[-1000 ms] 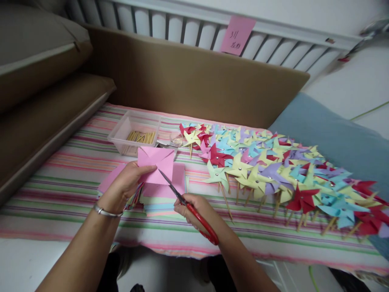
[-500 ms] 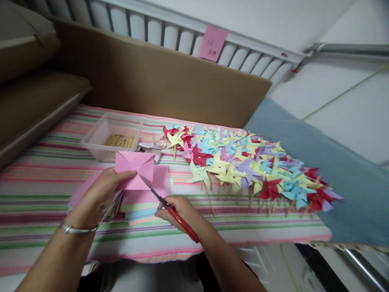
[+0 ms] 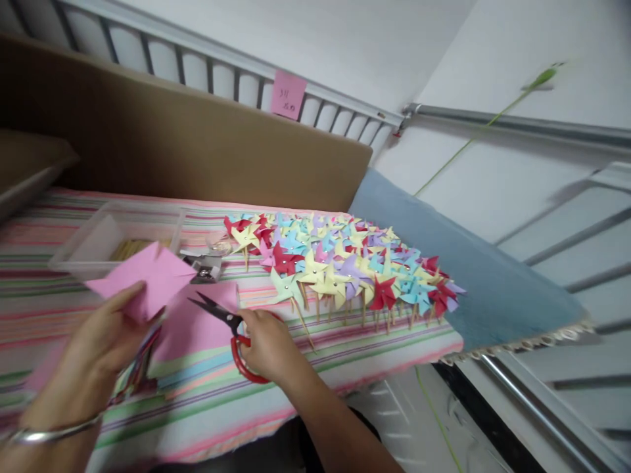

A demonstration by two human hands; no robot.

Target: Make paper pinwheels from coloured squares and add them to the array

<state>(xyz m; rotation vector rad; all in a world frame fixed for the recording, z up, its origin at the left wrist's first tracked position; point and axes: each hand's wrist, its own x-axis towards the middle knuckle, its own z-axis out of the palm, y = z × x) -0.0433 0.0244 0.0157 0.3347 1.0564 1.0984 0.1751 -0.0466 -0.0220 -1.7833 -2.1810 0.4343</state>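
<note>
Between the thumb and fingers of my left hand is a pink paper square, tilted, with slits cut in from its corners. My right hand grips red-handled scissors; their dark blades are slightly parted and point left, apart from the paper. Below the held square, more pink paper lies on the striped cloth. Beside my left hand is a bundle of thin colourful strips, partly hidden by the hand.
Many finished paper pinwheels on sticks cover the right of the table. A clear plastic box of wooden sticks stands behind my left hand, with a small metal tool near it. A cardboard panel stands at the back.
My view has swung to the right. The scissors have come away from the pink square and turned, and my left hand has rotated the square to a diamond-like angle.
</note>
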